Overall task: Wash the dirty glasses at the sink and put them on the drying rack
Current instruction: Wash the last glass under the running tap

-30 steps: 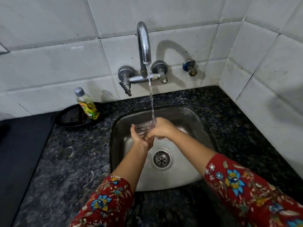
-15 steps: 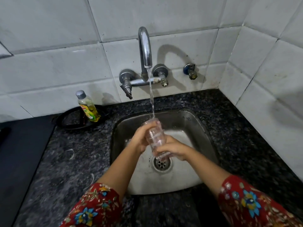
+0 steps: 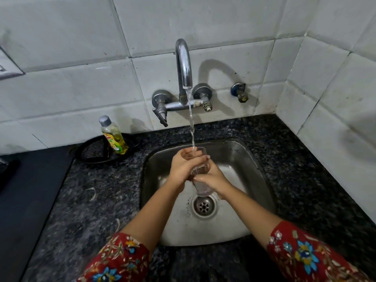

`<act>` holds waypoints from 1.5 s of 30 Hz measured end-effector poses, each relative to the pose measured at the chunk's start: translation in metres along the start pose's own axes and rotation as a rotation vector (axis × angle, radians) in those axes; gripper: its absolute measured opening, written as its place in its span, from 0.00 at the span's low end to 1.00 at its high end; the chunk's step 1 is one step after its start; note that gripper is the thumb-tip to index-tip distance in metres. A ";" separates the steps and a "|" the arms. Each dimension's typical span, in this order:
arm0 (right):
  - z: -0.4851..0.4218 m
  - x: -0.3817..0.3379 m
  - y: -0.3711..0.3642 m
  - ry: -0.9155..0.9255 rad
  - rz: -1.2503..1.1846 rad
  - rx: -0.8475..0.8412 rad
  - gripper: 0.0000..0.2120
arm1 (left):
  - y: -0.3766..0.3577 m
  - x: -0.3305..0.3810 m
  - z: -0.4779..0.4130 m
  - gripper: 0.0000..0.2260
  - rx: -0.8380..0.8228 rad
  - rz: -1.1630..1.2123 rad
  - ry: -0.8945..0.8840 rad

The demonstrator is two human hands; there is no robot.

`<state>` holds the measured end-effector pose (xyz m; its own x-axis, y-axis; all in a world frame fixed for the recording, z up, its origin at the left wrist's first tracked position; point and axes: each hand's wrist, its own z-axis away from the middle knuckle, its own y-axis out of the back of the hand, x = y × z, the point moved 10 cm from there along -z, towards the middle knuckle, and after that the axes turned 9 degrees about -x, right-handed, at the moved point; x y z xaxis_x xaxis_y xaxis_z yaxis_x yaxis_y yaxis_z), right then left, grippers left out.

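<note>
A clear ribbed glass (image 3: 200,171) stands nearly upright over the steel sink (image 3: 240,159), mouth up under the running stream from the chrome tap (image 3: 184,64). My left hand (image 3: 183,167) wraps its upper part, fingers curled round the rim side. My right hand (image 3: 213,178) grips the lower half, and the glass's base shows below its fingers, just above the drain (image 3: 204,206). Water falls into the glass's mouth.
A bottle of yellow dish liquid (image 3: 114,137) stands on a black round tray (image 3: 91,149) left of the sink. Dark speckled granite counter (image 3: 91,200) surrounds the basin. White tiled walls close the back and right. A black surface (image 3: 26,190) lies far left.
The glass went from lying sideways in both hands to standing mouth up under the stream. My right hand slid from the top to the lower half.
</note>
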<state>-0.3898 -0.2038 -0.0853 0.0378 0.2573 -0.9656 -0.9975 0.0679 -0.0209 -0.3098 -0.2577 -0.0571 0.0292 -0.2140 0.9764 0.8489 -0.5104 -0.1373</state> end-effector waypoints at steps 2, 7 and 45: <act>-0.007 -0.004 0.005 0.018 -0.037 0.106 0.25 | 0.001 0.000 0.000 0.17 0.034 0.077 0.009; -0.010 0.001 -0.004 -0.025 0.022 -0.009 0.27 | 0.030 0.022 0.007 0.26 0.278 0.031 -0.037; 0.027 -0.078 0.002 -0.093 1.937 -0.209 0.30 | 0.039 -0.043 0.044 0.11 0.219 -0.330 0.131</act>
<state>-0.3931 -0.1977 -0.0029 -0.9466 -0.1259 0.2967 0.3218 -0.4185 0.8493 -0.2544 -0.2318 -0.0973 -0.3186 -0.1796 0.9307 0.8941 -0.3830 0.2322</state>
